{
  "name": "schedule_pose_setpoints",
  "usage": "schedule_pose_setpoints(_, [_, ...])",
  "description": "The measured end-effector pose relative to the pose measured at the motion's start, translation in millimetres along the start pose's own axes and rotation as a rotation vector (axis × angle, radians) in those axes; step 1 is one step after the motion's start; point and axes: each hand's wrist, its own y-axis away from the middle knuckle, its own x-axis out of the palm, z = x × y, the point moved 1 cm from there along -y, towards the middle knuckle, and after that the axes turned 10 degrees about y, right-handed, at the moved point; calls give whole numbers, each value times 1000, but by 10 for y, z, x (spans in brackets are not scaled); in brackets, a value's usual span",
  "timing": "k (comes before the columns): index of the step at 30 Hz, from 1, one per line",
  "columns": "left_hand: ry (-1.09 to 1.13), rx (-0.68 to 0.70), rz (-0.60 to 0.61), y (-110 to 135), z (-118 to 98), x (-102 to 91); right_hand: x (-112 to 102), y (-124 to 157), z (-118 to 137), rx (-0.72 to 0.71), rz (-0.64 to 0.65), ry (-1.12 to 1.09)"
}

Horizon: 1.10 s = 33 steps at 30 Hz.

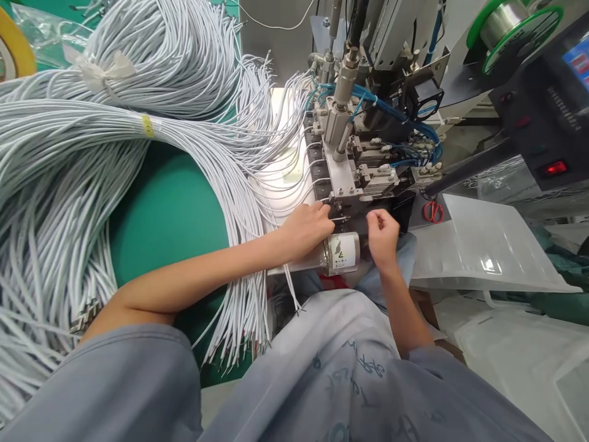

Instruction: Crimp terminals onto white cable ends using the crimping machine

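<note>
My left hand [307,232] reaches to the front of the machine's dark fixture [322,175], its fingers closed at a white cable. A thin cable end [340,218] sticks out just past those fingertips, with its stripped tip to the right. My right hand [383,238] hovers to the right of it, thumb and fingers curled together; whatever they may hold is too small to make out. Several white cables [315,161] run into the fixture from the left. Between my hands, nearer my body, stands a small container with a white label [344,252].
Large bundles of white cables [184,132] cover much of the green table [170,196]. Pneumatic cylinders [338,123] and blue hoses rise over the fixture. A solder wire spool [504,27], a control box [547,116] and red-handled scissors [433,212] are to the right.
</note>
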Motion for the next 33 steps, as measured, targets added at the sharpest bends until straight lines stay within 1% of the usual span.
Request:
schedule_pose_setpoints(1, [-9, -28, 0, -4, 1, -2, -47, 119, 73, -3, -31, -19])
schedule_pose_setpoints(2, [-19, -69, -3, -14, 9, -1, -76, 252, 150, -3, -28, -17])
schedule_pose_setpoints(3, [-29, -116, -7, -27, 24, 3, -78, 393, 224, -9, 36, -9])
schedule_pose_setpoints(4, [-39, -167, -12, -42, 45, 11, -50, 533, 289, -22, 176, 7])
schedule_pose_setpoints(5, [-44, -208, -15, -57, 67, 21, 4, 668, 340, -38, 353, 30])
schedule_pose_setpoints(6, [-46, -236, -14, -72, 90, 31, 76, 792, 376, -52, 528, 55])
schedule_pose_setpoints(7, [-46, -255, -10, -84, 109, 39, 158, 898, 398, -60, 674, 82])
schedule_pose_setpoints(8, [-44, -264, -6, -93, 122, 43, 238, 981, 408, -61, 771, 111])
schedule_pose_setpoints(9, [-44, -272, -3, -98, 127, 42, 306, 1039, 412, -59, 814, 141])
schedule_pose_setpoints(10, [-43, -276, -3, -99, 121, 36, 353, 1073, 414, -59, 814, 172])
schedule_pose_setpoints(11, [-37, -274, -9, -95, 103, 25, 374, 1087, 415, -61, 785, 209])
schedule_pose_setpoints(13, [13, -225, -55, -73, 30, -9, 333, 1061, 424, -97, 704, 280])
schedule_pose_setpoints(14, [63, -166, -97, -55, -23, -26, 277, 1024, 428, -128, 656, 298])
schedule_pose_setpoints(16, [198, -1, -222, -12, -133, -52, 133, 907, 428, -176, 535, 277])
schedule_pose_setpoints(18, [325, 133, -352, 28, -207, -47, -3, 743, 406, -158, 373, 171])
schedule_pose_setpoints(19, [377, 169, -397, 37, -219, -29, -55, 653, 389, -123, 281, 96])
schedule_pose_setpoints(21, [476, 199, -446, 25, -196, 26, -115, 482, 356, -41, 119, -74])
schedule_pose_setpoints(22, [533, 215, -459, 6, -170, 55, -125, 410, 345, -8, 72, -156])
schedule_pose_setpoints(23, [596, 235, -476, -18, -138, 77, -125, 353, 340, 17, 54, -231])
schedule_pose_setpoints(24, [662, 256, -497, -42, -107, 91, -117, 310, 340, 35, 62, -296])
schedule_pose_setpoints(27, [798, 290, -527, -86, -39, 85, -83, 267, 355, 49, 149, -453])
schedule_pose_setpoints(30, [821, 276, -511, -79, -17, 49, -68, 275, 356, 47, 211, -574])
schedule_pose_setpoints(33, [827, 273, -488, -64, -14, 37, -69, 245, 334, 28, 238, -607])
